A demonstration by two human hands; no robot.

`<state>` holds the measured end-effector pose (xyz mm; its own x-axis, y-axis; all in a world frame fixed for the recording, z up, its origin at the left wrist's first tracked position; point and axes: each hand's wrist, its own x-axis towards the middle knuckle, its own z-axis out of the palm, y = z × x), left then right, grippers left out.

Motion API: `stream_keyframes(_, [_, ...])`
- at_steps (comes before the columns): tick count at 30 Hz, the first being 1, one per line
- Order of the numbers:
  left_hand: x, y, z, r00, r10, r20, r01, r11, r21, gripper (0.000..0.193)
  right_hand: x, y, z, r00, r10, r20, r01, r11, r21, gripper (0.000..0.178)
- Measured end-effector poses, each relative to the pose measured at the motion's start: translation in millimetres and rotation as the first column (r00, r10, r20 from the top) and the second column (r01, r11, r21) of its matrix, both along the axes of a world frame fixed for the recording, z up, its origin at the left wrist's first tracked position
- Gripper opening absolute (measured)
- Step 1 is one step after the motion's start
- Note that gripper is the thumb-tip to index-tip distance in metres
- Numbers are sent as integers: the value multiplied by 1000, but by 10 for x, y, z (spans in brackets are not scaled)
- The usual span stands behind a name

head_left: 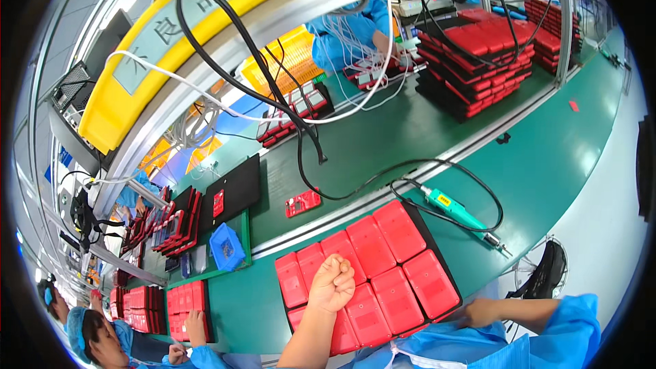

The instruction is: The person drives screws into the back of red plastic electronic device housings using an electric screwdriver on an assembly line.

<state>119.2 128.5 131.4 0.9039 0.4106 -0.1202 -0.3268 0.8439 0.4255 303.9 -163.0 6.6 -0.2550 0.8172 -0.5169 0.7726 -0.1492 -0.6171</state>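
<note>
My left hand (333,283) is closed in a fist over a black tray (425,222) of red plastic casings (371,249). Whatever the fist holds, if anything, is hidden. The casings lie in two rows, several of them, at the bench's near edge. My right hand (480,312) is low beside the tray's right corner, close to my blue sleeve; its fingers are smeared and partly hidden. Beyond the tray's right side lies a green electric screwdriver (454,210) with a black cable, untouched by either hand.
One red casing (303,203) sits on the dark strip behind the rail. A blue bin (227,247) stands left of my tray. Tall stacks of red casings (475,61) are at the back right. Co-workers sit at the lower left, one hand (196,326) on another tray. Cables hang overhead.
</note>
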Motion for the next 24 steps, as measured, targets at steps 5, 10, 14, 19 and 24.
stream_keyframes(5, [-89, 7, 16, 998, 61, 15, -60, 997, -52, 7, 271, 121, 1380, 737, -361, -572, 499, 861, 100, 31])
stream_keyframes(10, [-108, 20, -35, 996, -2, 85, 8, 998, -62, 8, 445, 482, 1162, 570, -724, 389, 136, 549, 824, 44])
stream_keyframes(14, [-125, -12, 8, 999, 28, 31, -24, 994, -107, 10, 534, 710, 1087, 543, -747, 383, 147, 533, 833, 50])
stream_keyframes(19, [-85, 2, 49, 999, 4, 39, -1, 997, -77, 12, 684, 724, 825, 560, -760, 329, 182, 500, 847, 48])
stream_keyframes(24, [-39, 43, 42, 1000, 13, -14, -14, 999, -32, 12, 666, 890, 857, 590, -784, 195, 280, 426, 860, 44])
